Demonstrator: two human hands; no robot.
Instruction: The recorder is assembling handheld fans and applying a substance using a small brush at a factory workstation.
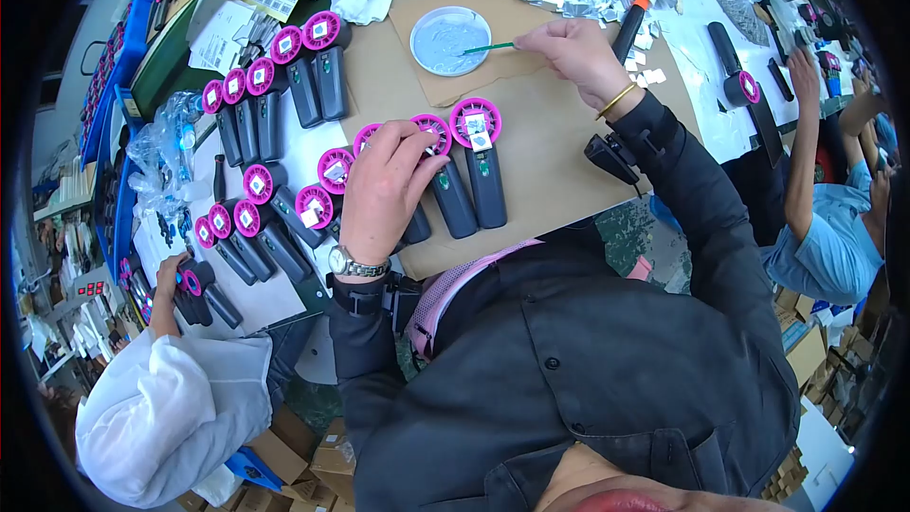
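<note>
Right hand: fingers pinching green stick, tip in white dish. Left hand: fingers curled over pink-and-black fans below dish; cannot tell if gripping. White squares already on several fans; remainder uncountable, partly hidden.

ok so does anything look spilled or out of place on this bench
Mildly untidy: small white squares lie scattered beside the orange-ended black tool, near the right hand, rather than stacked. The smeared paste seems contained in its dish; no clear spill or damage shows.
</note>
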